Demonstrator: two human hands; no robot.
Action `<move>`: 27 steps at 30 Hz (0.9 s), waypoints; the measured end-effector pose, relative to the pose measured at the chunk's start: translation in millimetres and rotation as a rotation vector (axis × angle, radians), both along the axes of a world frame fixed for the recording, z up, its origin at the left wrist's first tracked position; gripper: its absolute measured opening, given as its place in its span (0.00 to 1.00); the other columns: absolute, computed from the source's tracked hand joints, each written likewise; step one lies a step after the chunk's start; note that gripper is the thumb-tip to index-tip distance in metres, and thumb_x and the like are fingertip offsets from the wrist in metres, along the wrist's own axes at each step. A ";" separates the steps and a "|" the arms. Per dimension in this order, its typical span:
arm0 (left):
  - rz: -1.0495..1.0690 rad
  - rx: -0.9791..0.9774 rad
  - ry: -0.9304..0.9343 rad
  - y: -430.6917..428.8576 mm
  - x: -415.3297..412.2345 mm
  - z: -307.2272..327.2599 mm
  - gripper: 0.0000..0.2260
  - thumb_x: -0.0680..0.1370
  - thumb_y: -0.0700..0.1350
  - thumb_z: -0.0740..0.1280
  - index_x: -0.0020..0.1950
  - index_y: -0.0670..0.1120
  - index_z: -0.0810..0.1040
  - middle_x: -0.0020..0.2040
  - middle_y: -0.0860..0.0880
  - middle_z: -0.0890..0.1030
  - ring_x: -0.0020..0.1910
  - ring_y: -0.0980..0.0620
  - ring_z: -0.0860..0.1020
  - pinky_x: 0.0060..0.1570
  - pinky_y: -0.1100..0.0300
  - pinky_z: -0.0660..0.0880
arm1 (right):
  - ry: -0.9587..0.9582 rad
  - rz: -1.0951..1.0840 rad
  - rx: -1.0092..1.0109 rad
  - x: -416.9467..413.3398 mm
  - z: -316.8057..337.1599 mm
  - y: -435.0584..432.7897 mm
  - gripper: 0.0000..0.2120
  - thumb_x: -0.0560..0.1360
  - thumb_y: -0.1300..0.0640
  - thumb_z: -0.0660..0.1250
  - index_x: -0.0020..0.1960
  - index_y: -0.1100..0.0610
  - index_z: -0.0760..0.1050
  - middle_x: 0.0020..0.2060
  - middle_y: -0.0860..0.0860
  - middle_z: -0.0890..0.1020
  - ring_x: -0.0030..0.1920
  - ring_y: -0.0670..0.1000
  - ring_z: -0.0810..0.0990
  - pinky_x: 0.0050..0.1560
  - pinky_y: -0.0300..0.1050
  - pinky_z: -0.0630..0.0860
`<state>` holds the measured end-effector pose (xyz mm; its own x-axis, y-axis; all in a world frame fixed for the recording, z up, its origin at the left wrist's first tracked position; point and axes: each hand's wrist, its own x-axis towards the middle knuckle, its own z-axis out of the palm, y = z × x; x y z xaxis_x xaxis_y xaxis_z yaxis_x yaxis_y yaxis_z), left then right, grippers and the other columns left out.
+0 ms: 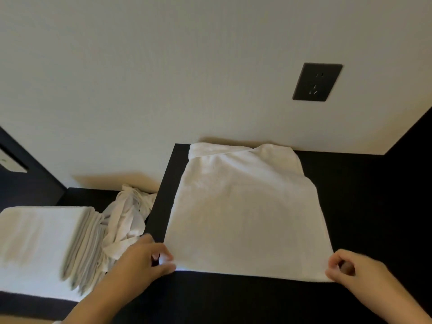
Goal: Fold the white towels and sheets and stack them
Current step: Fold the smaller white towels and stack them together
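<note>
A white towel [243, 211] lies spread on a black table [364, 197], its far end bunched against the wall. My left hand [145, 260] pinches the towel's near left corner. My right hand [350, 270] pinches its near right corner. On a lower surface to the left stands a stack of folded white towels [44, 239]. A crumpled heap of white linen [126, 220] lies between that stack and the table's left edge.
A pale wall rises right behind the table, with a dark power socket [316, 81] on it. A dark panel [411, 141] closes the right side. Another dark wall with a small plate [11, 163] stands at the far left.
</note>
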<state>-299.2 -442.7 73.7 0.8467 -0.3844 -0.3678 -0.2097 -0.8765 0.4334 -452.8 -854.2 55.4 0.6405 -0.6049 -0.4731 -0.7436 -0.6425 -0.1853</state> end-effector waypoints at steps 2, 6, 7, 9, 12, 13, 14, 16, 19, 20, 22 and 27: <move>-0.036 -0.060 -0.234 -11.4 7.4 -0.3 0.08 0.75 0.62 0.66 0.52 0.63 0.77 0.56 0.61 0.72 0.51 0.63 0.73 0.47 0.74 0.68 | -0.101 0.180 -0.366 16.2 2.0 7.6 0.12 0.72 0.38 0.66 0.55 0.35 0.75 0.50 0.37 0.76 0.48 0.38 0.74 0.52 0.38 0.76; -0.182 -0.070 -0.446 -66.1 30.9 -12.8 0.25 0.80 0.62 0.57 0.76 0.57 0.65 0.77 0.55 0.61 0.76 0.53 0.59 0.74 0.58 0.54 | -0.445 0.463 -0.222 72.2 1.4 39.1 0.20 0.77 0.39 0.56 0.68 0.40 0.72 0.67 0.38 0.72 0.68 0.41 0.68 0.68 0.39 0.59; -0.246 -0.011 -0.453 -77.8 37.2 -20.0 0.27 0.81 0.62 0.54 0.79 0.55 0.58 0.80 0.53 0.53 0.79 0.51 0.51 0.75 0.56 0.46 | -0.415 0.538 -0.182 85.5 -5.0 44.0 0.23 0.79 0.40 0.55 0.73 0.40 0.66 0.73 0.39 0.66 0.73 0.41 0.61 0.71 0.39 0.52; -0.340 0.092 -0.452 -87.9 47.0 -34.8 0.28 0.82 0.62 0.46 0.81 0.55 0.45 0.81 0.51 0.41 0.79 0.51 0.38 0.76 0.55 0.35 | -0.364 0.638 -0.186 102.9 -21.4 46.7 0.26 0.81 0.39 0.49 0.78 0.40 0.52 0.79 0.40 0.51 0.77 0.40 0.44 0.74 0.41 0.38; -0.345 0.131 -0.461 -82.6 49.3 -50.1 0.27 0.82 0.63 0.39 0.79 0.58 0.35 0.79 0.53 0.33 0.77 0.51 0.32 0.76 0.53 0.33 | -0.318 0.635 -0.208 103.7 -36.4 43.1 0.27 0.79 0.35 0.36 0.76 0.36 0.34 0.79 0.39 0.39 0.75 0.38 0.31 0.74 0.44 0.30; -0.344 0.122 -0.458 -80.1 45.9 -51.7 0.27 0.81 0.63 0.38 0.78 0.58 0.34 0.79 0.53 0.33 0.77 0.52 0.31 0.76 0.52 0.33 | -0.325 0.634 -0.190 100.3 -37.9 43.8 0.26 0.78 0.34 0.33 0.75 0.34 0.31 0.78 0.38 0.38 0.74 0.37 0.29 0.74 0.44 0.29; -0.344 0.111 -0.455 -77.5 40.4 -52.5 0.27 0.81 0.63 0.37 0.78 0.59 0.33 0.79 0.53 0.32 0.77 0.53 0.31 0.76 0.52 0.32 | -0.327 0.637 -0.166 94.5 -39.2 45.5 0.26 0.77 0.33 0.31 0.73 0.32 0.29 0.78 0.38 0.36 0.74 0.37 0.28 0.74 0.44 0.28; -0.328 0.100 -0.483 -71.1 25.2 -51.1 0.27 0.82 0.63 0.40 0.79 0.57 0.39 0.80 0.52 0.37 0.79 0.51 0.36 0.76 0.53 0.37 | -0.323 0.640 -0.136 80.1 -40.7 52.1 0.26 0.75 0.32 0.27 0.72 0.31 0.27 0.76 0.36 0.32 0.73 0.36 0.27 0.73 0.42 0.25; -0.367 0.169 -0.498 -58.9 -2.3 -45.2 0.26 0.83 0.60 0.49 0.79 0.53 0.60 0.79 0.48 0.60 0.79 0.46 0.51 0.72 0.53 0.52 | -0.262 0.675 -0.120 56.3 -41.0 64.5 0.28 0.73 0.30 0.26 0.70 0.32 0.22 0.71 0.34 0.25 0.71 0.38 0.22 0.68 0.41 0.20; -0.387 0.193 -0.497 -55.5 -8.3 -43.0 0.26 0.81 0.61 0.51 0.76 0.52 0.65 0.76 0.48 0.66 0.79 0.47 0.51 0.70 0.53 0.53 | -0.234 0.680 -0.106 50.9 -39.4 66.5 0.28 0.73 0.30 0.28 0.70 0.32 0.22 0.71 0.34 0.24 0.70 0.39 0.21 0.66 0.39 0.19; -0.432 0.213 -0.439 -53.8 -8.5 -37.9 0.25 0.79 0.62 0.51 0.71 0.53 0.72 0.71 0.49 0.72 0.79 0.52 0.52 0.71 0.55 0.50 | -0.238 0.642 -0.076 49.0 -31.0 66.3 0.30 0.78 0.31 0.38 0.75 0.35 0.29 0.74 0.35 0.31 0.74 0.40 0.27 0.68 0.37 0.23; -0.292 0.036 -0.357 -93.9 33.7 -12.7 0.30 0.79 0.66 0.37 0.79 0.58 0.52 0.79 0.57 0.48 0.78 0.58 0.47 0.73 0.62 0.30 | -0.436 0.436 -0.143 92.0 5.8 69.4 0.29 0.78 0.34 0.40 0.76 0.38 0.38 0.73 0.33 0.38 0.74 0.37 0.36 0.72 0.38 0.34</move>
<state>-265.5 -536.6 61.0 0.7811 -0.6178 -0.0903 -0.5804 -0.7718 0.2599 -360.8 -784.8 61.3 0.9579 -0.2833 -0.0471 -0.2840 -0.9101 -0.3017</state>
